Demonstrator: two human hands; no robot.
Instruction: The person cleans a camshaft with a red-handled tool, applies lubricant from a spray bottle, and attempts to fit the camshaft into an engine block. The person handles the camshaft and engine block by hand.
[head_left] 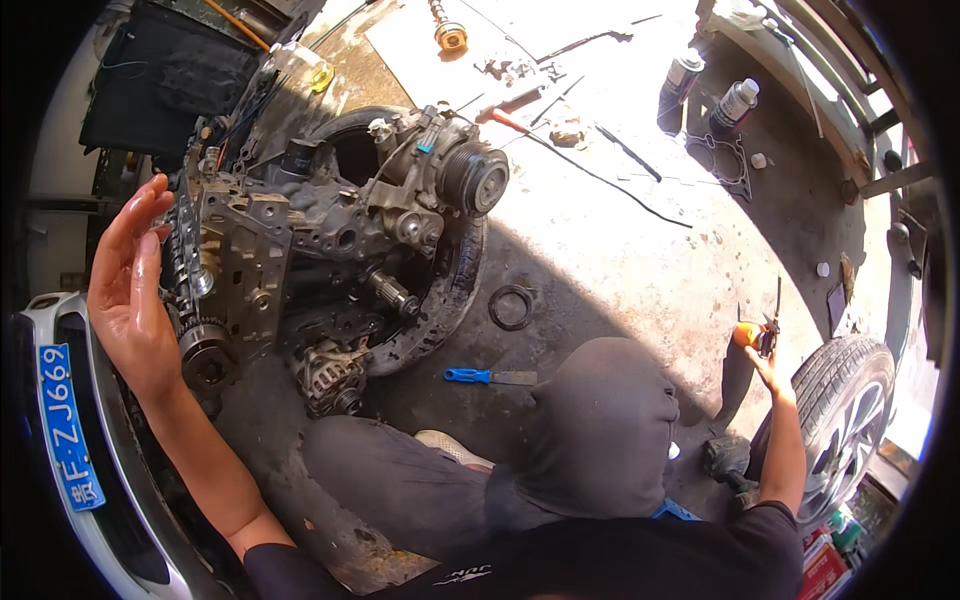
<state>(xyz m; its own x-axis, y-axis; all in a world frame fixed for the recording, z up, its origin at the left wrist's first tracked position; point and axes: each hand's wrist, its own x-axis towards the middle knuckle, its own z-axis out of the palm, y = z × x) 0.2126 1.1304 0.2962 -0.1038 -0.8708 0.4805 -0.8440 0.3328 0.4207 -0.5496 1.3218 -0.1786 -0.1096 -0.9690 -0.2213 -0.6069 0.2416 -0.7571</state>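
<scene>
My left hand [132,300] is raised at the left side of a greasy engine [240,265], its fingers stretched upward and nothing visible in them. The engine rests on a tire [468,275] lying flat. It has a black ribbed pulley [472,180] at its upper right and an alternator [335,376] at its lower edge. Off to the right, my right hand [768,372] is closed around a small tool with a rounded orange part [746,334], a black body and a thin upright rod. The tool's exact kind is unclear.
A blue-handled scraper [468,376] and a black ring [511,308] lie before my knees. Farther off are two spray cans [735,105], a gasket [738,178] and scattered tools. A wheel [845,415] stands at right; a car bumper [130,480] borders the left.
</scene>
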